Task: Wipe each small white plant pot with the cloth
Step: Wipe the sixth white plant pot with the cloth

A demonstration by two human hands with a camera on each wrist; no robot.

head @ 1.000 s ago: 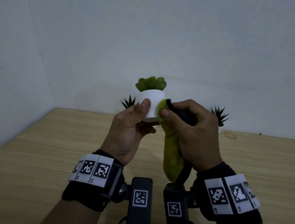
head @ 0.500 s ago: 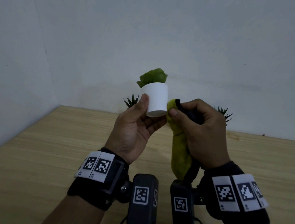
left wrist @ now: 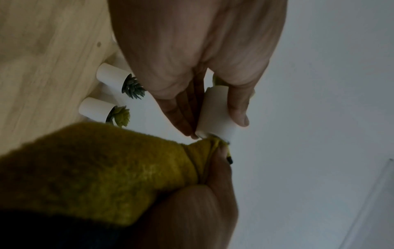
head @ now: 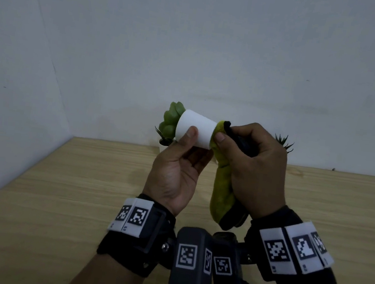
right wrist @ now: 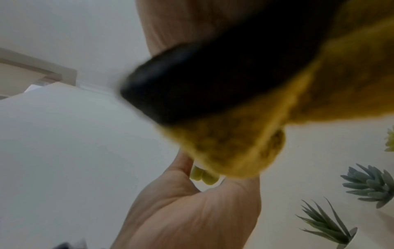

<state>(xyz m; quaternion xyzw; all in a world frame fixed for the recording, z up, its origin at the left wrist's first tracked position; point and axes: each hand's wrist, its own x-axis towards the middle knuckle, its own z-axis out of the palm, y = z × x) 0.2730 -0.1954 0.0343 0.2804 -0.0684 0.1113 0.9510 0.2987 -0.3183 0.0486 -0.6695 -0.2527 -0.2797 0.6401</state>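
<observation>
We are gripping the small white cylindrical plant pot (head: 194,132) in our left hand (head: 175,175), thumb across its near wall and the other fingers (left wrist: 179,118) curled behind it, and we are tipping it almost on its side, so the pale green succulent (head: 171,122) is pointing left and the base is facing our right hand (head: 256,171). We judge that tilt to be deliberate: it is exposing the underside for wiping. Our right hand is clenching the yellow-green fleecy cloth with a dark edge (head: 222,188), its bunched top pinched between thumb and forefinger and pressing against the pot's base, while the rest is hanging down past the wrist. We are holding both hands up above the light wooden table (head: 57,196), which seems to be leaving room to turn the pot freely. Further out, other small white pots are standing along the grey wall (head: 218,39): one holding a grey-blue spiky rosette (left wrist: 113,79) and one holding a yellowish rosette (left wrist: 95,109), side by side and apart from our hands. We cannot tell whether those are already wiped.
</observation>
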